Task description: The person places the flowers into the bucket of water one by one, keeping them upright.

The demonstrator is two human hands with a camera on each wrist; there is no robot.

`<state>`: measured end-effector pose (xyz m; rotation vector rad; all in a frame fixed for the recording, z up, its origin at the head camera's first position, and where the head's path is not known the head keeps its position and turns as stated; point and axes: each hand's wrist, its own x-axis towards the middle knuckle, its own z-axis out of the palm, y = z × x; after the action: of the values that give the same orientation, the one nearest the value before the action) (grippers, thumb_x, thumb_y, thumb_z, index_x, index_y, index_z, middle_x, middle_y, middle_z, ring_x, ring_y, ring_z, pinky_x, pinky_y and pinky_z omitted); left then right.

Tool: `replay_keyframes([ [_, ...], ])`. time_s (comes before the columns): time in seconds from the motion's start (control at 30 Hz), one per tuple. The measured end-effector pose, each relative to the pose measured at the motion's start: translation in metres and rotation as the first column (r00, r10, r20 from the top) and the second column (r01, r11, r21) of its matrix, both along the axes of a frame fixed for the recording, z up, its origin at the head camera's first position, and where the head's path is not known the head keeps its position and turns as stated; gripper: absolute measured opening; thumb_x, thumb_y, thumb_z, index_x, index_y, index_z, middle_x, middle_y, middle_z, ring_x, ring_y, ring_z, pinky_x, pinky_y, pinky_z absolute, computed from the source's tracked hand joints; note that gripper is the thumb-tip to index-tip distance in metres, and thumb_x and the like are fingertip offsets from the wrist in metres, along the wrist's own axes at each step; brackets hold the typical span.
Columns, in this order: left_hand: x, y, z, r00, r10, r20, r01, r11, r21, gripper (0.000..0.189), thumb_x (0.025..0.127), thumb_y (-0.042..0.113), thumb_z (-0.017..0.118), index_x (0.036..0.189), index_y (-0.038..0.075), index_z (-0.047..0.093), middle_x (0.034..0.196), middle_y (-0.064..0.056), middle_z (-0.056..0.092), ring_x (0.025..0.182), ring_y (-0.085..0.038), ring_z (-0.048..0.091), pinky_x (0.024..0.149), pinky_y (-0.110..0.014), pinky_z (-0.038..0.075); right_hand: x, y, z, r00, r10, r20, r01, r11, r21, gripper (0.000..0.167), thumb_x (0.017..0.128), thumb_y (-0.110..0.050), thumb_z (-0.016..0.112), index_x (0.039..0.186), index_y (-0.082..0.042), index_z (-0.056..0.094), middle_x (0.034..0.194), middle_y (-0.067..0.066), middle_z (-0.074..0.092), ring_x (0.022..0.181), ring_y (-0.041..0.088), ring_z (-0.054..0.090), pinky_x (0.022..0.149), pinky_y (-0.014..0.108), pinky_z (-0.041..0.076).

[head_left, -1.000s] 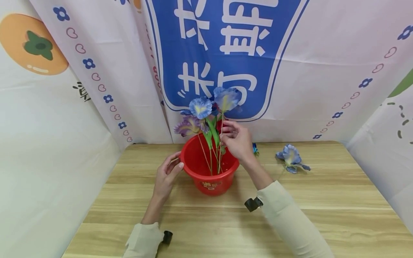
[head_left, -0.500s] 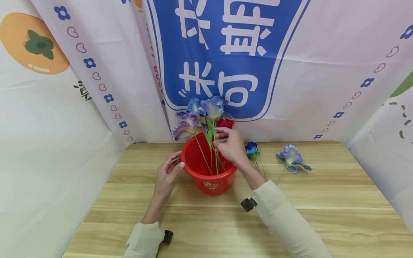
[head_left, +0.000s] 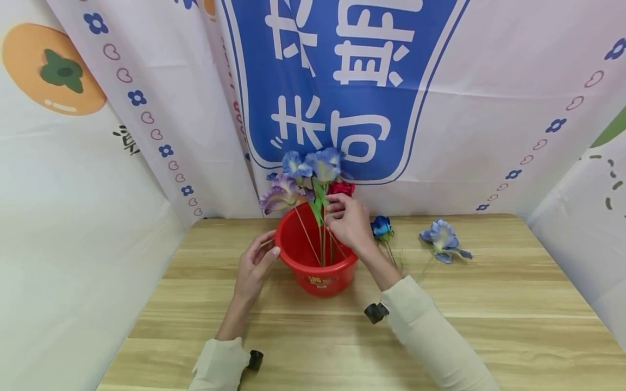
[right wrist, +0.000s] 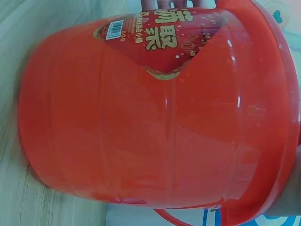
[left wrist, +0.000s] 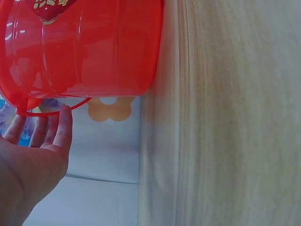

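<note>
A red plastic bucket (head_left: 318,279) stands upright on the wooden table, artificial flowers in it. My left hand (head_left: 252,271) holds the bucket's rim at its left side, thumb in front. In the left wrist view, that hand's fingers (left wrist: 65,127) touch the bucket's thin red handle (left wrist: 82,103). Above the bucket's right side, my right hand (head_left: 349,221) pinches the stem of a pale blue iris (head_left: 325,164). Another blue iris (head_left: 295,164), a purple iris (head_left: 282,194) and a red rose (head_left: 342,188) rise beside it. My right hand's fingertips partly hide the stems.
On the table (head_left: 313,347), right of the bucket, lie a blue rose (head_left: 381,226) and a loose blue iris (head_left: 442,239). A printed cloth backdrop (head_left: 455,141) hangs directly behind the table.
My right hand has moved left and the pale blue iris has come down and left, beside the other flowers. The blue rose on the table is now uncovered. My left hand stays at the rim.
</note>
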<state>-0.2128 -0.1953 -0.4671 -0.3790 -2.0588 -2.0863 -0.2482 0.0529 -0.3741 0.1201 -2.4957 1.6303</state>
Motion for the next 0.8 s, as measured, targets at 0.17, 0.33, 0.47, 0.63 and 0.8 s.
replay_keyframes([
  [0.17, 0.000, 0.001, -0.001, 1.000, -0.006, -0.006, 0.006, 1.000, 0.000, 0.044, 0.104, 0.003, 0.063, 0.147, -0.006, 0.057, 0.145, -0.023, 0.059, 0.127, -0.017, 0.065, 0.100, -0.020, 0.061, 0.005, 0.003, 0.001, 1.000, -0.010, 0.015, 0.010, 1.000, -0.006, 0.044, 0.093, -0.006, 0.075, 0.136, -0.009, 0.071, 0.117, 0.010, 0.078, 0.105, 0.026, 0.079, 0.084, 0.040, 0.069],
  [0.33, -0.001, 0.001, -0.001, 1.000, -0.007, -0.010, 0.007, 1.000, 0.001, 0.044, 0.104, 0.003, 0.063, 0.146, -0.006, 0.057, 0.144, -0.021, 0.059, 0.128, -0.019, 0.065, 0.100, -0.020, 0.061, 0.011, 0.006, 0.003, 1.000, 0.001, 0.017, 0.000, 0.998, -0.065, 0.045, 0.093, -0.005, 0.077, 0.137, -0.008, 0.070, 0.118, 0.012, 0.078, 0.106, 0.028, 0.079, 0.081, 0.038, 0.069],
  [0.47, -0.001, 0.001, 0.000, 1.000, -0.010, -0.013, 0.010, 1.000, 0.005, 0.045, 0.103, 0.002, 0.063, 0.147, -0.007, 0.057, 0.145, -0.022, 0.059, 0.129, -0.019, 0.065, 0.100, -0.020, 0.061, 0.015, 0.010, 0.003, 1.000, 0.014, 0.000, -0.014, 0.994, -0.110, 0.045, 0.093, -0.003, 0.077, 0.138, -0.005, 0.070, 0.118, 0.016, 0.077, 0.105, 0.029, 0.079, 0.078, 0.036, 0.069],
  [0.63, -0.001, 0.001, -0.001, 1.000, -0.008, -0.006, 0.008, 1.000, 0.013, 0.045, 0.103, 0.001, 0.063, 0.147, -0.007, 0.056, 0.145, -0.020, 0.059, 0.128, -0.016, 0.065, 0.100, -0.020, 0.061, 0.020, 0.019, 0.002, 1.000, 0.015, -0.015, -0.018, 0.985, -0.171, 0.043, 0.093, -0.002, 0.077, 0.135, -0.004, 0.071, 0.118, 0.019, 0.076, 0.101, 0.031, 0.079, 0.079, 0.039, 0.069],
  [0.8, 0.000, 0.002, -0.001, 1.000, -0.005, 0.003, 0.005, 1.000, 0.014, 0.045, 0.103, 0.002, 0.063, 0.147, -0.007, 0.056, 0.146, -0.020, 0.058, 0.128, -0.015, 0.065, 0.102, -0.020, 0.060, 0.023, 0.030, 0.000, 1.000, 0.014, -0.013, -0.016, 0.974, -0.225, 0.042, 0.093, -0.001, 0.076, 0.135, -0.004, 0.070, 0.120, 0.021, 0.075, 0.100, 0.031, 0.077, 0.081, 0.039, 0.069],
])
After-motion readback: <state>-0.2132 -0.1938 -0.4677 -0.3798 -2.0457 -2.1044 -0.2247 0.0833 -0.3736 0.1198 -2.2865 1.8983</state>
